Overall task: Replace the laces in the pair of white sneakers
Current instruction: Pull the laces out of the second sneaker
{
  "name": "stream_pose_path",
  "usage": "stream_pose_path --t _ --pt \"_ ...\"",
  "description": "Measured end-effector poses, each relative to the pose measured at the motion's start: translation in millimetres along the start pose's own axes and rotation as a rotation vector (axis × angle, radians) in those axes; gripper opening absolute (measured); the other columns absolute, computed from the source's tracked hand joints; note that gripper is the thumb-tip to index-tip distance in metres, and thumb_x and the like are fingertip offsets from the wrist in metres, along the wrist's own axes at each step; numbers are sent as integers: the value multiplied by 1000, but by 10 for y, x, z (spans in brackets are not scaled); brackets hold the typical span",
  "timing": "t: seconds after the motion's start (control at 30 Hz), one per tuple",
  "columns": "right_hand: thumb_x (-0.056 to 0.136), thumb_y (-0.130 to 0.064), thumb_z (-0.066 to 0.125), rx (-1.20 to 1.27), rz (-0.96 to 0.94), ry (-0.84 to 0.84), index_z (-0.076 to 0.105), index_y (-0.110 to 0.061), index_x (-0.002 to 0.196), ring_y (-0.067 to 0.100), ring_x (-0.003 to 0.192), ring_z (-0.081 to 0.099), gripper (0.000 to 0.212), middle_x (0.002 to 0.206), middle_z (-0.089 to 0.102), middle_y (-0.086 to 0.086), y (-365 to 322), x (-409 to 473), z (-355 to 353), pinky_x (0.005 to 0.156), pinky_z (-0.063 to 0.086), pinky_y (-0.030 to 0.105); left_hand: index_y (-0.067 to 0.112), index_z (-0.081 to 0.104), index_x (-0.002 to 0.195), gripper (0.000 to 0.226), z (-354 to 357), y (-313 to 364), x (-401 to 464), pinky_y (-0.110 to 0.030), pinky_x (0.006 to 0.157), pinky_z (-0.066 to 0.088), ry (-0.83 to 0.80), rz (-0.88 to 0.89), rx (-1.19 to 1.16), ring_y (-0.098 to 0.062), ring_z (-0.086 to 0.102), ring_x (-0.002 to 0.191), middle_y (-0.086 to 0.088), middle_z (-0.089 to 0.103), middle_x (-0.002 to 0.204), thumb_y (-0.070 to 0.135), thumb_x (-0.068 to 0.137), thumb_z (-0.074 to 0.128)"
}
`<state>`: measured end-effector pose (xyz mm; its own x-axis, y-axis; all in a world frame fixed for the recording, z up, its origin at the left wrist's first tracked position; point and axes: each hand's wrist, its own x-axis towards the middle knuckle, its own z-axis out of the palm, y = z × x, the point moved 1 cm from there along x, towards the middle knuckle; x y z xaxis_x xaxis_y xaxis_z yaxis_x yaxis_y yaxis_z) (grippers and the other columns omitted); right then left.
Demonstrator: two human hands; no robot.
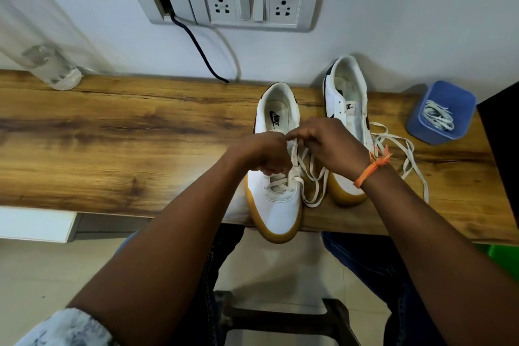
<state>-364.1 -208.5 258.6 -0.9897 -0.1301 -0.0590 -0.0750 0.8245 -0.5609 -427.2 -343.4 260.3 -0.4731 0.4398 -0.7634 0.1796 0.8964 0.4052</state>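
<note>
Head view: above the left sneaker (276, 177), lace (295, 154) was pinched by left hand (266, 153) and right hand (323, 143); even tension was judged advisable.

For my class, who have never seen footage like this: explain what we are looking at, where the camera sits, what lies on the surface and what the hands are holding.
No machine here: a person wears a camera on the head, looking down at their own arms. On the wooden table stand two white sneakers. The left hand and right hand pinch the lace of the near sneaker, laced only at its lowest eyelets. The other sneaker has a loose lace lying beside it. A blue container holds more laces; a clear bottle stands far left.
</note>
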Motion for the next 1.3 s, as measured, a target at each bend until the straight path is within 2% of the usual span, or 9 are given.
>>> stream_pose_path --t 0.23,0.43,0.57,0.73,0.83,0.9,1.07,1.2,1.3 --pt "86 7 61 125 57 -5 76 -13 105 8 88 61 31 98 73 5 95 1 -57 73 38 6 4 72 93 15 -395 -430 -324 -21 42 26 -160 -73 174 -11 35 43 -1 52 62 16 84 74" --pt "88 1 64 215 105 -11 77 -16 104 10 90 67 27 100 74 3 62 16 -42 82 53 24 8 75 92 18 -270 -254 -197 -15 41 36 111 86 6 -13 51 54 -5 70 75 24 83 74" --pt "85 6 63 229 118 -13 77 -14 102 2 81 65 29 85 71 -7 76 13 -30 76 51 21 13 73 96 34 -62 -4 -46 -25 63 47 146 145 192 -17 64 83 -1 67 85 39 77 81" --pt "85 6 62 194 85 -24 78 -14 100 1 78 62 29 79 65 -15 79 24 -50 73 48 15 6 72 101 33 -108 -63 -18 -32 80 52 112 117 183 -20 65 92 -5 71 96 30 80 80" --pt "87 1 65 185 76 -20 78 -14 100 8 86 65 24 92 73 -4 111 9 -45 74 45 14 6 73 84 18 -283 -198 -129 -27 61 48 59 77 133 -16 59 68 -5 69 79 23 81 77" --pt "87 0 65 169 77 -19 78 -14 99 13 90 67 23 97 75 1 139 9 -38 76 46 13 6 66 65 20 -421 -350 -177 -27 53 42 178 13 107 -20 50 56 -7 62 65 20 77 73" --pt "88 -1 66 177 89 -18 78 -14 98 10 92 66 20 100 75 2 134 17 -31 76 42 7 9 64 70 18 -549 -627 -199 -37 75 57 541 -191 106 -22 61 75 -7 63 76 22 74 74" --pt "87 -1 67 183 86 -15 78 -15 98 12 93 67 21 100 75 1 141 21 -31 79 47 17 14 65 80 12 -458 -375 -124 -36 74 57 612 42 151 -23 65 82 0 65 83 21 75 74" --pt "87 0 66 179 76 -18 78 -15 97 9 85 65 22 91 73 -3 129 25 -29 75 46 16 18 72 86 10 -296 -110 -124 -27 62 52 403 276 144 -15 67 75 3 68 85 24 79 77"
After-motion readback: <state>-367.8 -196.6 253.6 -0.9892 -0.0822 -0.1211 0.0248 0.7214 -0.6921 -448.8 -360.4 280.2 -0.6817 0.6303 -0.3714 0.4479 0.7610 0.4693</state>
